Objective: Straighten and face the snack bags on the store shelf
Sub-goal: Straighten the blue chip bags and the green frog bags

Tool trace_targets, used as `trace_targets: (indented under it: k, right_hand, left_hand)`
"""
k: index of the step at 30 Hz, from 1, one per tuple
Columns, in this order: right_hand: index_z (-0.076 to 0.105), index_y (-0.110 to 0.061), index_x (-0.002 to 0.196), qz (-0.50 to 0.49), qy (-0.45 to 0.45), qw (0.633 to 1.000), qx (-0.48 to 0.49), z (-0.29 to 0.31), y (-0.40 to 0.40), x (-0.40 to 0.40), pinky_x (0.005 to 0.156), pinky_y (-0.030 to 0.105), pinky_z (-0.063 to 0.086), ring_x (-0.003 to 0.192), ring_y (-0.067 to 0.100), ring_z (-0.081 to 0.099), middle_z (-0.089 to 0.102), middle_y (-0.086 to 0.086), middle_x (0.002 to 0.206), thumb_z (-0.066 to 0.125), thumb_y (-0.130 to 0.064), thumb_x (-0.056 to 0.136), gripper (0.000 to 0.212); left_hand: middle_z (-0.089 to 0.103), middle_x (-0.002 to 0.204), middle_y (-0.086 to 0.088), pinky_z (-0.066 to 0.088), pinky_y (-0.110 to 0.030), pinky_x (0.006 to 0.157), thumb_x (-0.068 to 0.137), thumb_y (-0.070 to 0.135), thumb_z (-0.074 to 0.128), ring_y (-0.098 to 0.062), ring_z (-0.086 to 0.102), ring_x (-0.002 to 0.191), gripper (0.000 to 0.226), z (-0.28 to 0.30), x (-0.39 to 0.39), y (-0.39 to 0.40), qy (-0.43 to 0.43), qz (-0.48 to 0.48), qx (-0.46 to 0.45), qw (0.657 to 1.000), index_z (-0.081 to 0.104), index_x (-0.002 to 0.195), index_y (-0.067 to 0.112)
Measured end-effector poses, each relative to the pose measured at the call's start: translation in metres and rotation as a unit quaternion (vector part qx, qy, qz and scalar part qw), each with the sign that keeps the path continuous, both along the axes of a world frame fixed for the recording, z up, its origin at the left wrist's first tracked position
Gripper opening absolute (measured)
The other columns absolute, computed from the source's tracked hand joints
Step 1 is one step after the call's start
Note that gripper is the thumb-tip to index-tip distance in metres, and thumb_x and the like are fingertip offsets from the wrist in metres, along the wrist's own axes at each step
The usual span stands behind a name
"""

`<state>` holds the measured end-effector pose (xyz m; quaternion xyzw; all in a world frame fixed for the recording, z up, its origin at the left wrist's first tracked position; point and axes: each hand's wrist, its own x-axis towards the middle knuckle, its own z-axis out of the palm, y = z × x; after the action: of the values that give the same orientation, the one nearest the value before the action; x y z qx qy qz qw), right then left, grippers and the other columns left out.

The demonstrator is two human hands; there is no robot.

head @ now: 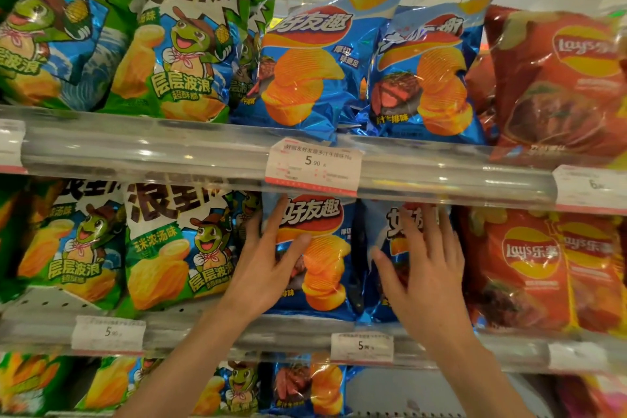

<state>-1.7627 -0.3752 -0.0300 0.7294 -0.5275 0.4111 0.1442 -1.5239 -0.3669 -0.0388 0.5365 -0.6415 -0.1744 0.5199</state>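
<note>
Two blue crisp bags stand side by side on the middle shelf. My left hand lies on the left blue bag, fingers around its left edge and thumb across its front. My right hand rests flat with spread fingers on the right blue bag, covering most of its front. A dark gap shows between the two bags. Both bags stand upright, fronts facing out.
Green turtle-print bags stand left of my hands, red Lay's bags to the right. The upper shelf holds green, blue and red bags behind a clear rail with a price tag. More bags sit on the shelf below.
</note>
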Motion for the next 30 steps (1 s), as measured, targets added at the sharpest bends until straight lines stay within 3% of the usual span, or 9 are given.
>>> trace_targets:
  k: [3,6,8,11,15,18,23,26,30]
  right_hand:
    - [0.008,-0.025,0.159,-0.037,0.036,0.997,0.065,-0.022,-0.004,-0.003,0.120,0.059,0.012,0.153,0.030,-0.004,0.002,0.006,0.167,0.024,-0.070,0.094,0.081]
    - [-0.005,-0.031,0.158,-0.073,0.041,0.993,0.088,-0.025,-0.010,-0.001,0.120,0.061,0.007,0.152,0.027,-0.012,-0.007,0.003,0.167,0.017,-0.074,0.092,0.082]
    - [-0.007,-0.033,0.157,-0.092,0.022,0.990,0.109,-0.020,-0.016,-0.002,0.119,0.063,0.006,0.152,0.027,-0.013,-0.009,0.002,0.167,0.017,-0.076,0.090,0.083]
    - [-0.005,-0.031,0.158,-0.082,0.016,0.991,0.107,-0.023,-0.018,0.000,0.118,0.063,0.011,0.153,0.028,-0.007,-0.004,0.004,0.167,0.022,-0.075,0.091,0.084]
    - [0.006,-0.028,0.159,-0.054,0.020,0.995,0.082,-0.032,-0.015,-0.004,0.119,0.059,0.019,0.154,0.027,0.000,0.004,0.004,0.167,0.029,-0.071,0.092,0.083]
    - [0.010,-0.027,0.159,-0.059,0.022,0.995,0.083,-0.030,-0.018,-0.007,0.118,0.059,0.022,0.154,0.026,0.002,0.006,0.004,0.167,0.029,-0.071,0.092,0.082]
    - [0.008,-0.032,0.158,-0.058,0.012,0.995,0.082,-0.028,-0.018,-0.003,0.121,0.059,0.010,0.153,0.022,-0.007,0.002,0.000,0.167,0.022,-0.076,0.090,0.083]
    - [0.014,-0.031,0.158,-0.025,-0.028,0.996,0.084,-0.027,-0.017,-0.007,0.122,0.056,0.005,0.153,0.016,-0.010,0.002,-0.004,0.167,0.030,-0.077,0.087,0.086]
    - [0.031,-0.024,0.154,-0.005,-0.099,0.992,0.082,-0.026,-0.008,-0.012,0.121,0.058,0.012,0.153,0.016,-0.001,0.011,-0.003,0.166,0.042,-0.070,0.086,0.083]
  left_hand:
    - [0.008,0.158,0.009,0.054,-0.010,0.066,0.095,0.050,0.053,0.000,0.069,0.073,0.075,-0.002,0.000,-0.005,-0.017,0.011,0.008,1.000,0.008,0.155,0.050]
    - [0.003,0.157,0.023,0.060,-0.032,0.083,0.092,0.060,0.051,-0.010,0.072,0.078,0.075,-0.005,0.002,-0.010,-0.033,0.016,0.002,0.999,0.001,0.148,0.064]
    - [0.001,0.154,0.029,0.060,-0.039,0.084,0.091,0.063,0.049,-0.016,0.072,0.085,0.075,-0.009,0.002,-0.013,-0.035,0.016,0.003,0.999,-0.002,0.145,0.068]
    - [-0.004,0.158,0.026,0.058,-0.044,0.087,0.088,0.070,0.048,-0.020,0.071,0.086,0.078,-0.009,0.001,-0.015,-0.045,0.014,0.017,0.999,-0.005,0.146,0.066]
    - [-0.001,0.166,0.006,0.047,-0.026,0.094,0.093,0.063,0.046,0.002,0.066,0.069,0.078,-0.003,-0.001,-0.009,-0.092,0.041,0.038,0.994,-0.004,0.153,0.055]
    - [0.010,0.164,0.006,0.052,-0.027,0.083,0.093,0.063,0.045,0.001,0.067,0.068,0.077,-0.001,-0.002,-0.008,-0.096,0.031,0.042,0.994,-0.006,0.150,0.058]
    - [0.011,0.163,0.003,0.045,-0.023,0.075,0.093,0.063,0.043,0.001,0.066,0.064,0.077,0.004,-0.004,-0.010,-0.099,0.037,0.050,0.993,-0.006,0.152,0.054]
    - [0.019,0.159,0.001,0.046,-0.023,0.079,0.095,0.059,0.047,0.013,0.056,0.066,0.076,0.002,-0.004,-0.004,-0.080,0.044,0.035,0.995,0.000,0.154,0.053]
    - [0.029,0.153,0.000,0.060,-0.037,0.079,0.095,0.047,0.056,-0.007,0.072,0.073,0.071,-0.005,0.007,-0.003,-0.018,-0.003,-0.003,1.000,0.014,0.151,0.056]
